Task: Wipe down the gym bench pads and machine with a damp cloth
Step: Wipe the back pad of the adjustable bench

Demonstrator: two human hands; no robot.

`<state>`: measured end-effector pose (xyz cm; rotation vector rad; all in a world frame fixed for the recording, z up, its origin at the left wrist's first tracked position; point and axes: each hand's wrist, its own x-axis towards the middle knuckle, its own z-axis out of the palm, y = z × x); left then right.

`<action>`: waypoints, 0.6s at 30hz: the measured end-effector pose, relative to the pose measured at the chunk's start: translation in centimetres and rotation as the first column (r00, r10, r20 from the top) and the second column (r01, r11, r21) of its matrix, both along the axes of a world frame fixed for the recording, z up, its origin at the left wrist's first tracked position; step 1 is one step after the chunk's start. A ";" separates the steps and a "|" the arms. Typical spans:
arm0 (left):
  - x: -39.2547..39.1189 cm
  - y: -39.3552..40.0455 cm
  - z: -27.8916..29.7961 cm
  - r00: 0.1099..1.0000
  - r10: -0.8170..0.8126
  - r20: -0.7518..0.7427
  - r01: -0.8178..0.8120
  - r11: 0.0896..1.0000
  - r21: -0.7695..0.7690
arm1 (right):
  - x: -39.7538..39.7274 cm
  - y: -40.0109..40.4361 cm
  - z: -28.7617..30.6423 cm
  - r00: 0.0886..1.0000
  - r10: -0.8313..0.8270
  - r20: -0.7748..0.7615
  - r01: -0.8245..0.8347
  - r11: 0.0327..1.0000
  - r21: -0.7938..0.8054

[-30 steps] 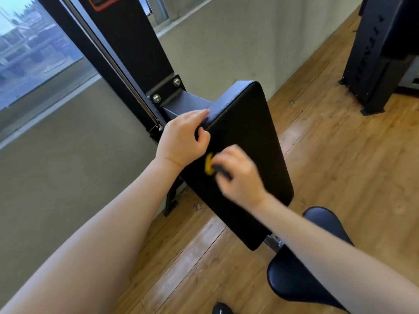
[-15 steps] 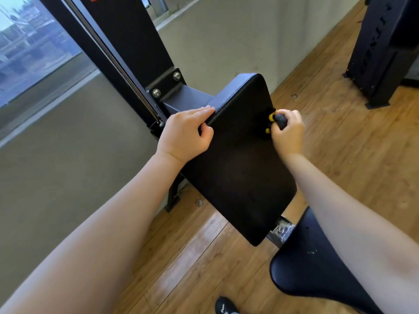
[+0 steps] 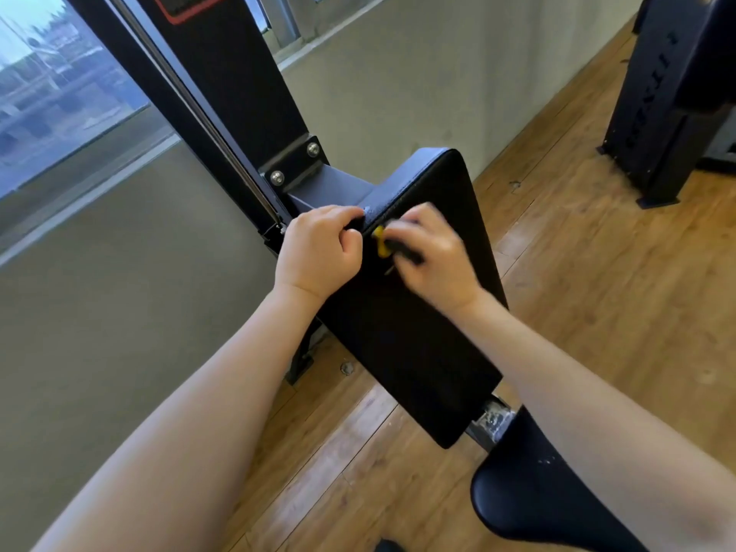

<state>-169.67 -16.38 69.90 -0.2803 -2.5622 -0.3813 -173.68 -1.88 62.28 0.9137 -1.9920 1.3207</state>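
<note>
Right hand (image 3: 432, 258) blurred, cloth (image 3: 380, 243) mostly hidden (yellow-black).

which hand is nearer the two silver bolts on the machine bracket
Left. The left hand grips the back pad's edge just below the bolts; the right hand sits farther out on the pad face.

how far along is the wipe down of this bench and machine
Nothing reads as finished; no damp sheen marks any cleaned area. In hand: the right hand holds a small black and yellow wiping item against the upper back pad, while the left hand grips the pad's top left edge. Left: the seat pad, which shows white specks, and the machine frame.
</note>
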 end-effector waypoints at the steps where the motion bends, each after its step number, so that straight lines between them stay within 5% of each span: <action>1: 0.0 0.0 0.1 1.000 -0.004 -0.005 0.004 1.000 0.011 | -1.1 0.7 0.1 0.993 -0.086 0.077 0.093 0.992 -0.086; 5: 0.1 0.1 0.3 1.000 -0.010 -0.008 0.011 0.999 0.032 | -4.7 3.0 1.4 0.835 -0.327 0.443 0.445 0.875 -0.192; 8: 0.0 0.0 0.3 1.000 -0.010 0.015 0.010 0.999 0.044 | -2.3 1.2 2.6 0.941 -0.218 0.260 0.275 0.938 -0.209; 10: 0.0 -0.2 0.3 1.000 -0.007 0.026 0.007 1.000 0.017 | 0.4 -0.9 2.7 0.999 -0.036 0.029 0.038 0.998 -0.042; 12: 0.1 -0.2 0.3 1.000 -0.010 0.022 0.009 1.000 0.019 | -0.2 -0.9 2.5 0.999 -0.021 -0.031 0.023 0.996 0.081; 15: 0.1 -0.1 0.2 1.000 -0.001 0.009 0.001 0.999 0.045 | -5.7 2.3 2.6 0.917 -0.313 0.249 0.339 0.938 -0.069; 18: 0.1 0.0 0.4 1.000 0.007 0.009 -0.008 0.998 0.067 | -9.2 5.1 2.3 0.809 -0.429 0.402 0.464 0.886 0.012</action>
